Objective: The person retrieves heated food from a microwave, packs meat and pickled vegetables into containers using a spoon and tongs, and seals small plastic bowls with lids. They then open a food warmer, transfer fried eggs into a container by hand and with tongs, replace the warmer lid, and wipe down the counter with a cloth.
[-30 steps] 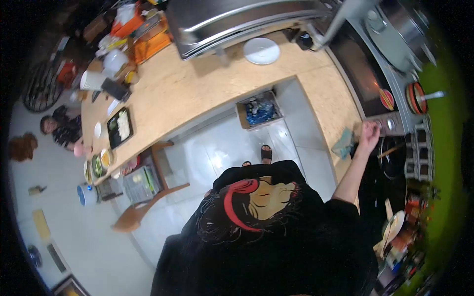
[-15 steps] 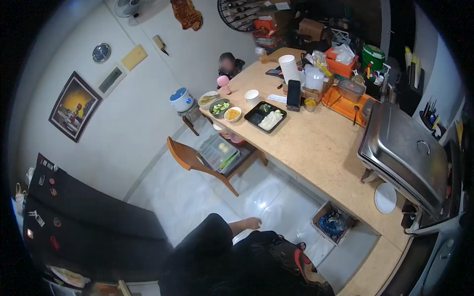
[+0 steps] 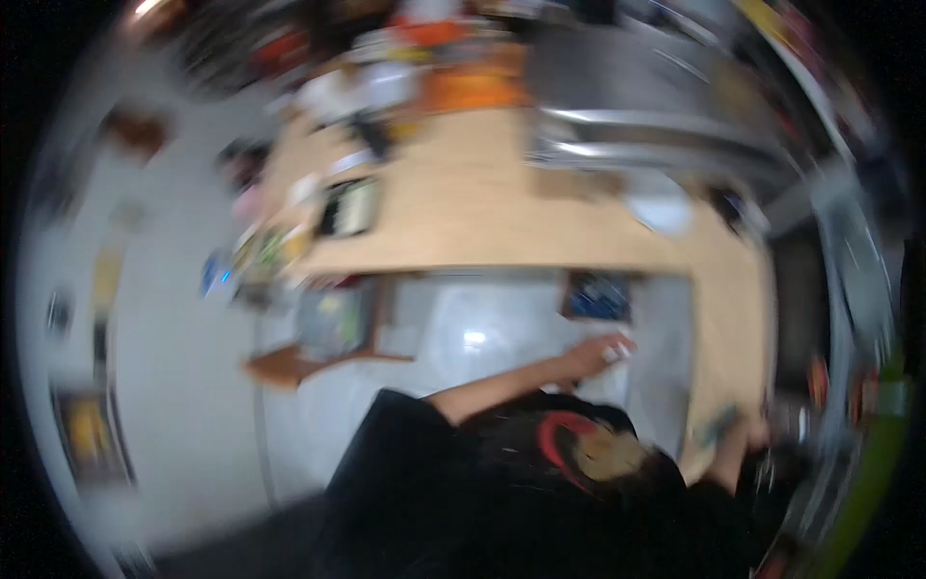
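The whole view is smeared by motion. My left hand (image 3: pixel 598 354) is in front of my body over the floor, its fingers curled round something small and whitish that I cannot make out. At the lower right, my right hand (image 3: pixel 752 429) is over the edge of the side counter (image 3: pixel 730 333). A blurred grey-green thing (image 3: pixel 716 425) lies right beside its fingers; whether they touch or hold it is unclear. Beyond my left hand, a box with dark blue contents (image 3: pixel 598 296) stands under the table (image 3: pixel 463 203).
A steel chafing dish (image 3: pixel 656 106) and a white plate (image 3: pixel 659 203) are on the table's right part. A black food tray (image 3: pixel 348 207) is on its left part. A wooden chair (image 3: pixel 275 368) holds a clear container (image 3: pixel 333 318). A person (image 3: pixel 243 162) is beyond the table.
The view has swung right and down toward the counter corner. My left arm now stretches farther across my body. My right hand has come into view at the lower right.
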The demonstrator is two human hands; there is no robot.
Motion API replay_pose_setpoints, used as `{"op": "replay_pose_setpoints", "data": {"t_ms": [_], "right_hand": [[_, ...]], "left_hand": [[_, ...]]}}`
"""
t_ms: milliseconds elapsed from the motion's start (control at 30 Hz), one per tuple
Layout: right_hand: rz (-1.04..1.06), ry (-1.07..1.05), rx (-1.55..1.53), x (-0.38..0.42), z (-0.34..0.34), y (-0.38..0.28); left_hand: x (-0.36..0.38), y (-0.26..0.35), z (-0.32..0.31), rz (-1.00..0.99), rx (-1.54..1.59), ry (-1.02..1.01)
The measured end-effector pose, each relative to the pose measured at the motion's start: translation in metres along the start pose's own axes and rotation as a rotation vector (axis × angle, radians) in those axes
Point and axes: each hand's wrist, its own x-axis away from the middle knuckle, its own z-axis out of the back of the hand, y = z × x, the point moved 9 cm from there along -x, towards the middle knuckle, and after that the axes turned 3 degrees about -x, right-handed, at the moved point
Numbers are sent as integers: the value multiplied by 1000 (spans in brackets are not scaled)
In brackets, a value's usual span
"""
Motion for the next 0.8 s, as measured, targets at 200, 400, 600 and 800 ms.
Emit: {"op": "replay_pose_setpoints", "data": {"t_ms": [200, 400, 600, 800], "right_hand": [[-634, 328, -627, 80, 45, -13], [-633, 30, -1518, 160, 59, -72], [635, 381, -586, 50, 191, -244], [293, -545, -207, -59, 87, -290]], "left_hand": [[-26, 123, 14, -311, -123, -29], [-50, 132, 32, -284, 11, 52], [-84, 162, 71, -547, 93, 119], [-115, 141, 93, -348, 261, 200]]}}
